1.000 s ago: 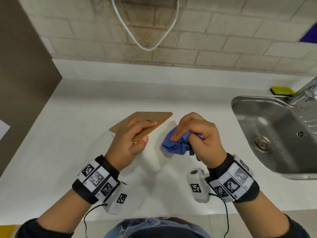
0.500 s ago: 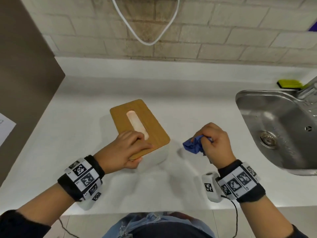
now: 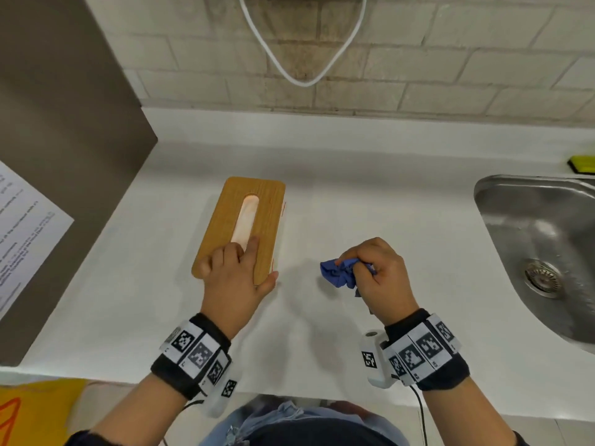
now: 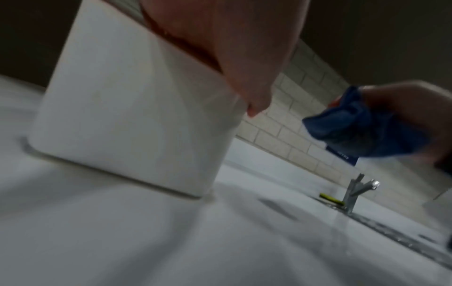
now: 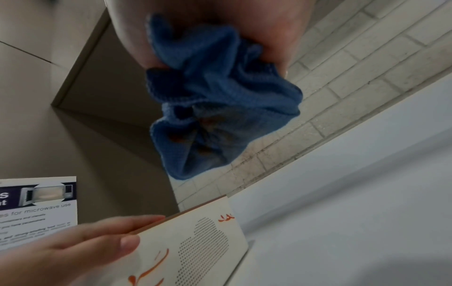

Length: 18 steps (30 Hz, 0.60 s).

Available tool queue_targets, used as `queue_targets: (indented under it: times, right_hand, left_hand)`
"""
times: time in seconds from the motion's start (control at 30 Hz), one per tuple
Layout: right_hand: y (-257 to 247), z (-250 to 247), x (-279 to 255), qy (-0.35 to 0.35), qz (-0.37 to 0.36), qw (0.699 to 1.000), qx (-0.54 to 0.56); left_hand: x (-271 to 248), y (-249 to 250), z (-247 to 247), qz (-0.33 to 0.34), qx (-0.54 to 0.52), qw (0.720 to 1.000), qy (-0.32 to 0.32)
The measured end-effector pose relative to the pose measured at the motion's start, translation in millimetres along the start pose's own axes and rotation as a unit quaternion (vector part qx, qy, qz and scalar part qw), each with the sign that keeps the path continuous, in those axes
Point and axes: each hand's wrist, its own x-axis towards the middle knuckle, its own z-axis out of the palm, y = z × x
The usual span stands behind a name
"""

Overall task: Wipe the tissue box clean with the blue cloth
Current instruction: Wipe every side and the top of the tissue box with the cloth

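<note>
The tissue box, white with a wooden slotted lid, stands upright on the white counter, its long side pointing away from me. My left hand holds its near end, fingers over the lid and thumb on the right side wall. In the left wrist view the white end wall sits flat on the counter. My right hand grips the bunched blue cloth above the counter, a hand's width right of the box and not touching it. Brownish stains show on the cloth.
A steel sink lies at the right with a tap and a yellow sponge behind it. A brown panel with a paper notice closes the left side. A brick wall with a white cable runs behind.
The box was tipped up with the cloth held close by it; it now stands flat on the counter, turned lengthwise. My right hand has drawn the cloth away to the right.
</note>
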Motion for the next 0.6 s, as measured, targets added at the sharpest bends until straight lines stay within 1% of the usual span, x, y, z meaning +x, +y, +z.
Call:
queue_targets:
  times: [0.1, 0.17, 0.2, 0.27, 0.33, 0.4, 0.43, 0.53, 0.6]
  right_hand:
    - [-1, 5, -3, -0.018, 0.032, 0.999, 0.023]
    - [-3, 9, -4, -0.019, 0.086, 0.993, 0.083]
    - [-6, 10, -3, -0.015, 0.110, 0.986, 0.123]
    - [-13, 16, 1, -0.010, 0.134, 0.971, 0.195]
    - [-20, 27, 8, -0.011, 0.131, 0.960, 0.246]
    - [-28, 44, 15, -0.017, 0.115, 0.960, 0.255]
    - [-32, 54, 19, -0.022, 0.106, 0.963, 0.248]
    - [-42, 79, 24, -0.048, 0.092, 0.974, 0.202]
    - [-48, 92, 23, -0.056, 0.041, 0.986, 0.154]
  left_hand:
    - [0, -5, 8, 0.009, -0.035, 0.999, 0.035]
    - [-2, -12, 5, 0.028, -0.086, 0.994, 0.059]
    - [-2, -18, 1, 0.035, -0.120, 0.990, 0.063]
    - [2, -33, -7, 0.048, -0.202, 0.977, 0.055]
    - [8, -47, -8, 0.061, -0.288, 0.955, 0.042]
    - [14, -55, -6, 0.068, -0.371, 0.925, 0.033]
    - [17, -56, -5, 0.074, -0.394, 0.916, 0.025]
    - [21, -56, -4, 0.101, -0.396, 0.913, 0.012]
    - [23, -57, -3, 0.112, -0.397, 0.911, 0.012]
